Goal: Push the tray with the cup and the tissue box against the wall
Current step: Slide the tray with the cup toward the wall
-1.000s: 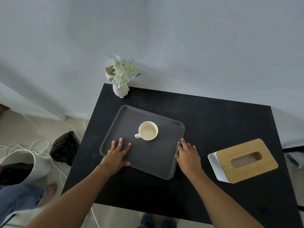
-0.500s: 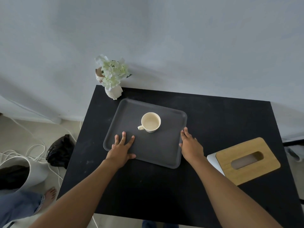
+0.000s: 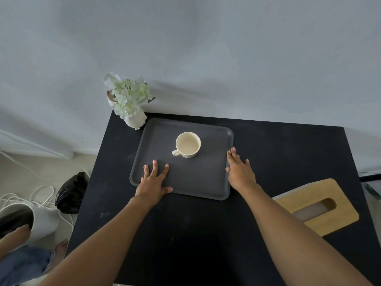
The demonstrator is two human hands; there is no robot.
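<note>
Fingers of the left hand (image 3: 153, 185) lie spread flat on the gray tray (image 3: 203, 178); right hand (image 3: 240, 173) open against its right rim. Tray, carrying the cup (image 3: 188, 144), nears the wall (image 3: 206, 58). Push evenly, keeping it square.

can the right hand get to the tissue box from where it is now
Probably yes: the right hand rests at the tray's right edge, and only bare table lies between it and the tissue box.

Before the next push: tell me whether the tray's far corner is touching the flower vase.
Cannot tell. In the head view the tray has its far left corner right by the white flower vase, with no visible gap, but the angle doesn't show contact plainly.
</note>
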